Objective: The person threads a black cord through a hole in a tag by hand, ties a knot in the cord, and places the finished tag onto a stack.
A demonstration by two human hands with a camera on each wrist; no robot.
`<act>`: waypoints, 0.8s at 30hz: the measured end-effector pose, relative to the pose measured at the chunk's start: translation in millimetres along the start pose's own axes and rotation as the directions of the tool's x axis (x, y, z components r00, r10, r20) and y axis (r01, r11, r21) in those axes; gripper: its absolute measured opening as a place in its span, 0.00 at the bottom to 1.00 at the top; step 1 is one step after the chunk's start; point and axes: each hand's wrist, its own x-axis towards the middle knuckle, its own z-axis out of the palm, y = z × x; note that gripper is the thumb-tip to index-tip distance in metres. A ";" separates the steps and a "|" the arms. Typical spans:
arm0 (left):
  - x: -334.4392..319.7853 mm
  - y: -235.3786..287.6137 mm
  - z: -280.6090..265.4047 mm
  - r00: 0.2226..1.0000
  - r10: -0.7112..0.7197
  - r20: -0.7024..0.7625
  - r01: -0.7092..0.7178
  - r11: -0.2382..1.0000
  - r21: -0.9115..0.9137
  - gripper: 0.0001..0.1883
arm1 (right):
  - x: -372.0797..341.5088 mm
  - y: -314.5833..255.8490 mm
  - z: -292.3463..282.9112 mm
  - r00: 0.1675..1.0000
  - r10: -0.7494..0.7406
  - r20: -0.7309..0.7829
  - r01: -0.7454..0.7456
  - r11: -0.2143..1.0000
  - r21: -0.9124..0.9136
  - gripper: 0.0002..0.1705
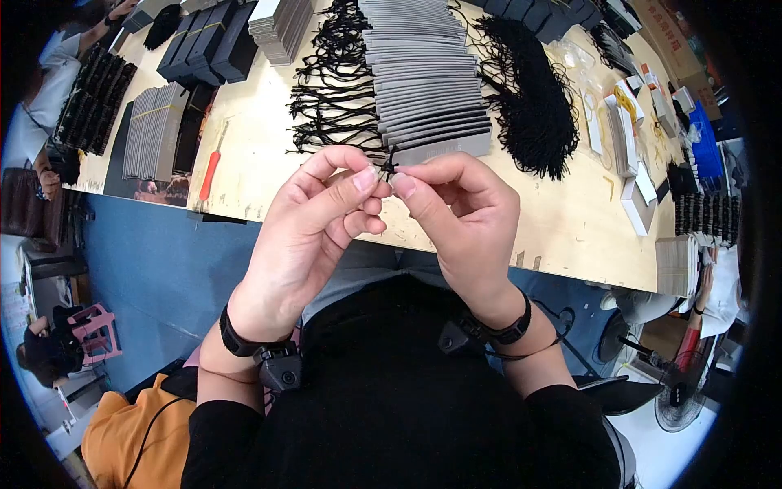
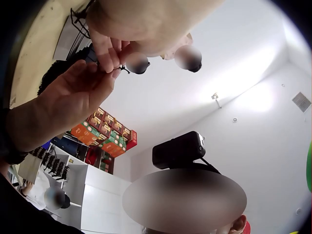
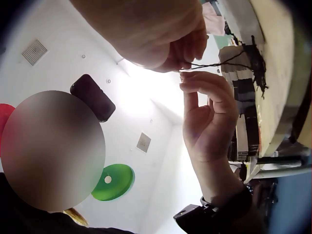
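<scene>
Fingertips nearly together, my left hand point(image 1: 314, 208) and right hand point(image 1: 472, 212) pinch a thin black cord point(image 1: 388, 169) between thumb and forefinger, just over the table's near edge. In the right wrist view the cord point(image 3: 214, 65) stretches from the fingertips toward the table. A short knotted end of cord point(image 2: 125, 69) pokes out past the fingers in the left wrist view. Directly beyond the hands lies a long row of overlapping grey cards point(image 1: 428, 81), with black cords point(image 1: 334, 90) fanned out on its left side.
Right of the cards lies a thick bundle of black cords point(image 1: 529, 98). Stacked grey cards point(image 1: 155, 126) and a red-handled tool point(image 1: 210, 175) are at the left, near dark boxes point(image 1: 208, 45). White boxes point(image 1: 639, 196) stand at the right edge. Other people sit around the table.
</scene>
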 end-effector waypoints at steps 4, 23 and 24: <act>0.4 -0.1 -0.3 1.000 0.009 -0.014 -0.009 1.000 -0.010 0.08 | -0.3 -1.1 0.3 0.999 0.053 0.002 -0.053 0.994 0.099 0.05; -7.0 4.9 2.9 0.998 -0.061 0.001 0.060 0.987 0.146 0.08 | 5.4 3.9 -6.6 0.987 0.024 0.162 -0.051 0.985 0.165 0.09; -7.8 5.2 3.8 0.999 -0.047 -0.002 0.047 0.983 0.178 0.08 | 5.0 3.3 -5.9 0.986 0.047 0.160 -0.082 0.972 0.220 0.08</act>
